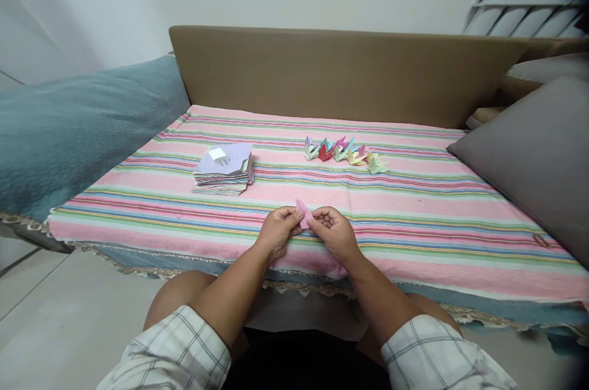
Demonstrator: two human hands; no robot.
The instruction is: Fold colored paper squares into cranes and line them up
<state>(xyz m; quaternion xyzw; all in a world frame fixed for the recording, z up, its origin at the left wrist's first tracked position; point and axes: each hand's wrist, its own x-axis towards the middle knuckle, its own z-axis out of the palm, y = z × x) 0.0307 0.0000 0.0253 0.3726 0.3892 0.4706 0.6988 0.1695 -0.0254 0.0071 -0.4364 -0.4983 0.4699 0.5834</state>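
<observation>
A small piece of folded pink paper [303, 213] is pinched between my two hands, its narrow point tilted up and away from me. My left hand [278, 232] grips its left side between thumb and fingers. On the other side, my right hand [335, 232] holds the paper's right edge, thumb on top and fingers curled. Both hands are just above the near part of the striped cloth [414, 206]. Beyond them, several folded paper cranes [339, 152] in red, green, yellow, purple and other colours stand grouped together. The underside of the pink paper is hidden by my fingers.
Left of the cranes lies a thick stack of paper sheets [223, 180] with a small white object [218, 155] on top. A grey cushion [534, 157] leans at the right. The brown backrest [322, 71] runs along the back, and a blue-covered armrest [92, 120] stands at left.
</observation>
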